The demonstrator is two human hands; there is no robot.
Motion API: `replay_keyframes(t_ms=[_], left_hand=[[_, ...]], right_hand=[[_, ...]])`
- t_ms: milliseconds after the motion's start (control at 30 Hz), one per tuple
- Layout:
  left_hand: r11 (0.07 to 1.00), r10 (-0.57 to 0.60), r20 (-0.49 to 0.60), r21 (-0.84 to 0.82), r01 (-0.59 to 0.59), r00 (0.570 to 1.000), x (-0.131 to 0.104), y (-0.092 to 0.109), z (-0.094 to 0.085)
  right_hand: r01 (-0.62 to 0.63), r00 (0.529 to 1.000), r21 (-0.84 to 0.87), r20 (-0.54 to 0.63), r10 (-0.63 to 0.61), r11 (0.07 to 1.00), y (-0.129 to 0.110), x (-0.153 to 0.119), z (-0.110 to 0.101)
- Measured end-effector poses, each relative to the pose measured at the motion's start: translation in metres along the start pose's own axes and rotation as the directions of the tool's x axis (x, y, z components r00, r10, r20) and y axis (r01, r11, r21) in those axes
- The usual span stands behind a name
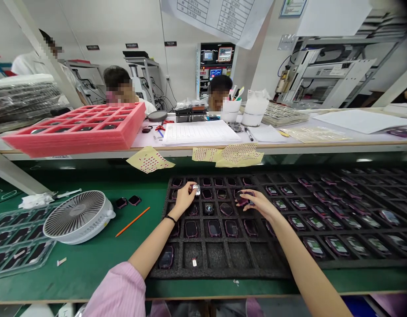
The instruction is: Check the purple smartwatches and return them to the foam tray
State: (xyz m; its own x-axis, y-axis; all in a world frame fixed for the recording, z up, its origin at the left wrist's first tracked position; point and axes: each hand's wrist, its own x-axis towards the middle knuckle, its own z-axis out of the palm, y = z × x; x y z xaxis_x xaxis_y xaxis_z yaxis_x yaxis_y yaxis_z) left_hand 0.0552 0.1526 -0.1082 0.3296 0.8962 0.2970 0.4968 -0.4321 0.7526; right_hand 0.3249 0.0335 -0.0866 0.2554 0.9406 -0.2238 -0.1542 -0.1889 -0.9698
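Both my arms reach over a black foam tray (219,272) whose square pockets hold many dark watch bodies with purplish rims. My left hand (185,196) is closed, pinching a small shiny silver watch part (197,190) above the upper left pockets. To its right, my right hand (258,203) grips a dark purple watch case (244,198) between thumb and fingers, over the tray's middle. A watch with a lit face (209,208) sits in a pocket between and below the hands. In a front pocket lies a small white tag (194,262).
A white round fan (78,215), an orange stick (132,222) and two loose watches (134,200) lie left on the green mat. Clear trays (21,237) stand at far left. The shelf above bears a pink foam tray (124,136) and papers (199,132). People sit beyond.
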Motion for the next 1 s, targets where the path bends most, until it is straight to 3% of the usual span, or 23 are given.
replay_keyframes(t_ms=[300,500,867,1000], left_hand=[[1.000,-0.005,0.006,-0.012,0.005,1.000,0.002,0.000,-0.001],[0.999,-0.015,-0.014,-0.042,0.014,1.000,0.001,0.001,-0.002],[0.988,0.002,-0.045,-0.154,-0.009,0.999,0.002,0.003,0.000],[0.983,-0.026,-0.071,-0.184,0.013,0.997,0.002,0.002,-0.001]], right_hand=[[0.084,0.988,-0.412,-0.085,-0.130,0.908,0.010,-0.010,-0.008],[0.121,0.932,-0.613,-0.200,-0.302,0.781,0.009,-0.007,-0.030],[0.102,0.877,-0.851,-0.168,-0.451,0.515,0.024,-0.005,-0.039],[0.187,0.799,-0.871,-0.134,-0.586,0.455,0.013,-0.009,-0.034]])
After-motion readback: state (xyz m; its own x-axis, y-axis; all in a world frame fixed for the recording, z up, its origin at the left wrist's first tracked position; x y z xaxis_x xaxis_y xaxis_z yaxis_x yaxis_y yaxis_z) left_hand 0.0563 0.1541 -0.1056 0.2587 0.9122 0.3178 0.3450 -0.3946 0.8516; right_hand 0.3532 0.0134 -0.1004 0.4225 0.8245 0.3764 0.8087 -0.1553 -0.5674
